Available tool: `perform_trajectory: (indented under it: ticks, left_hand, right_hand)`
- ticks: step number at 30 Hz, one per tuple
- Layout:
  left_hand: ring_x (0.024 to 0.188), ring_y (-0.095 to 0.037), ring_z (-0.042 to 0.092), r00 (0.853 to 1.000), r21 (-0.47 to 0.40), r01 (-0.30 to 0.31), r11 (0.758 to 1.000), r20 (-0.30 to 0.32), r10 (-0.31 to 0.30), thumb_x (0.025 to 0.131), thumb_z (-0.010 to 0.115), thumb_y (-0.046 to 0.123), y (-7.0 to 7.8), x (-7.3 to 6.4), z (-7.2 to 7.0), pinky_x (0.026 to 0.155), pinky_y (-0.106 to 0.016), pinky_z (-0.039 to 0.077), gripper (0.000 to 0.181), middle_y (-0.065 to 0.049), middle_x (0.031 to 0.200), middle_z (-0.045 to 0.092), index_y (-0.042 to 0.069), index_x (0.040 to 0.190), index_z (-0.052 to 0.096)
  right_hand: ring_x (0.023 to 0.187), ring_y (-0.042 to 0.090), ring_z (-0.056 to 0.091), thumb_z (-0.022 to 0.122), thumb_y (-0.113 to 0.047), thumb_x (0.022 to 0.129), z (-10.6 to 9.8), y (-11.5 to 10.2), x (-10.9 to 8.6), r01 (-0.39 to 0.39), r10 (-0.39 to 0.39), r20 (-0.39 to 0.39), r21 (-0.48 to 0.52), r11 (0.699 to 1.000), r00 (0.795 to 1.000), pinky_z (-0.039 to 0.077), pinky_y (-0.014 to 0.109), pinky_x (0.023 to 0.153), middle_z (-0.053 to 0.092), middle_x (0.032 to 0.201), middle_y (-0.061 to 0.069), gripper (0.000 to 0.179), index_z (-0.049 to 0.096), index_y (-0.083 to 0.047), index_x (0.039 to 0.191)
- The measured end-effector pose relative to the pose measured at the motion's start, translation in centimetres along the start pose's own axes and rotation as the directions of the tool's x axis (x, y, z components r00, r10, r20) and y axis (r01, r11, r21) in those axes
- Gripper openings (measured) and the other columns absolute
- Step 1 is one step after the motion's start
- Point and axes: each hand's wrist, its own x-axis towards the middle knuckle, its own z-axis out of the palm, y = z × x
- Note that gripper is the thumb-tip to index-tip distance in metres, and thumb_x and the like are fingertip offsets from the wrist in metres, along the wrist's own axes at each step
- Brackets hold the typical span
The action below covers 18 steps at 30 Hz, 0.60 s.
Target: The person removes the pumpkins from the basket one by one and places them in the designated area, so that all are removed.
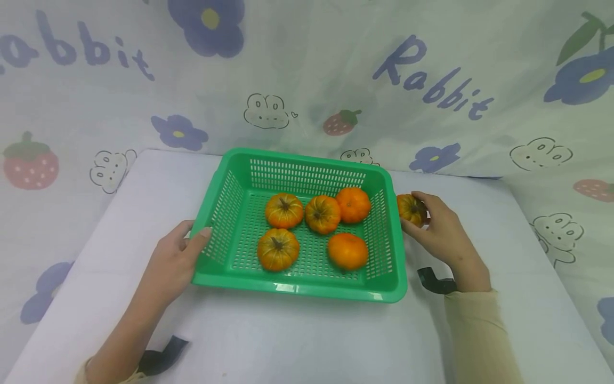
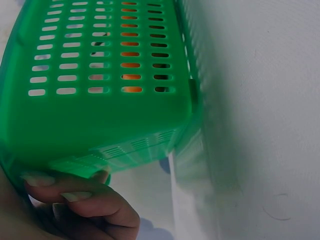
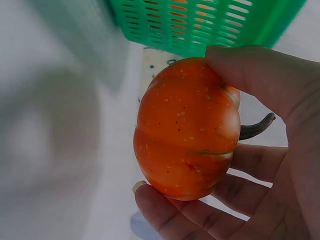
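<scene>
A green plastic basket [image 1: 297,289] with slotted walls sits on the white table. My left hand [image 1: 174,261] grips its left rim, thumb over the top; in the left wrist view the curled fingers [image 2: 100,202] show under the rim. Just outside the basket's right wall, my right hand [image 1: 443,234] holds a small pumpkin [image 1: 410,208] between thumb and fingers. Seen from the right wrist, this pumpkin [image 3: 185,130] is orange with pale specks and a dark curved stem [image 3: 256,127]. Inside the basket lie several more small pumpkins [image 1: 278,249], some streaked green, others plain orange [image 1: 348,250].
White cloth covers the table [image 1: 307,341]. Behind it hangs a pale curtain [image 1: 307,69] printed with rabbits, strawberries, blue flowers and lettering. Black curved pieces [image 1: 165,356] stick out at both wrists.
</scene>
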Motion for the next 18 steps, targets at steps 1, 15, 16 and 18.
perform_trajectory:
  ticks: [1,15,16,18]
  left_hand:
    - [0.069,-0.024,0.063,1.0,-0.001,0.0,1.0,0.001,0.0,0.11,0.037,0.058,0.0,0.0,0.0,0.055,-0.033,0.05,0.076,-0.018,0.1,0.072,0.0,0.159,0.033]
    - [0.069,-0.024,0.064,1.0,-0.008,0.003,1.0,0.001,-0.003,0.11,0.037,0.058,0.1,0.0,0.1,0.055,-0.033,0.051,0.077,-0.018,0.1,0.072,-0.001,0.159,0.032]
    - [0.069,-0.024,0.064,1.0,-0.01,0.002,1.0,0.0,-0.002,0.11,0.037,0.058,0.1,0.0,0.1,0.055,-0.033,0.051,0.077,-0.018,0.1,0.072,-0.001,0.159,0.032]
    - [0.068,-0.024,0.064,1.0,-0.014,0.001,1.0,-0.003,-0.001,0.11,0.037,0.058,0.1,-0.1,0.1,0.055,-0.033,0.051,0.077,-0.018,0.098,0.072,-0.001,0.159,0.032]
  right_hand:
    - [0.127,0.045,0.05,0.073,-0.024,0.1,0.2,0.0,0.1,-0.004,0.004,0.008,0.002,1.0,1.0,0.05,0.063,0.097,0.046,0.15,0.028,0.07,0.039,0.005,0.155]
    - [0.125,0.046,0.052,0.074,-0.026,0.099,2.0,0.7,0.9,-0.04,0.039,0.05,0.008,0.999,0.998,0.048,0.063,0.099,0.046,0.151,0.029,0.074,0.038,0.006,0.156]
    - [0.123,0.045,0.052,0.073,-0.025,0.099,2.1,0.7,0.9,-0.041,0.04,0.052,0.01,0.999,0.998,0.048,0.063,0.099,0.046,0.151,0.029,0.074,0.038,0.006,0.156]
    - [0.12,0.044,0.053,0.073,-0.025,0.099,2.2,0.8,1.0,-0.042,0.041,0.058,0.014,0.999,0.997,0.048,0.062,0.097,0.046,0.15,0.03,0.073,0.038,0.006,0.156]
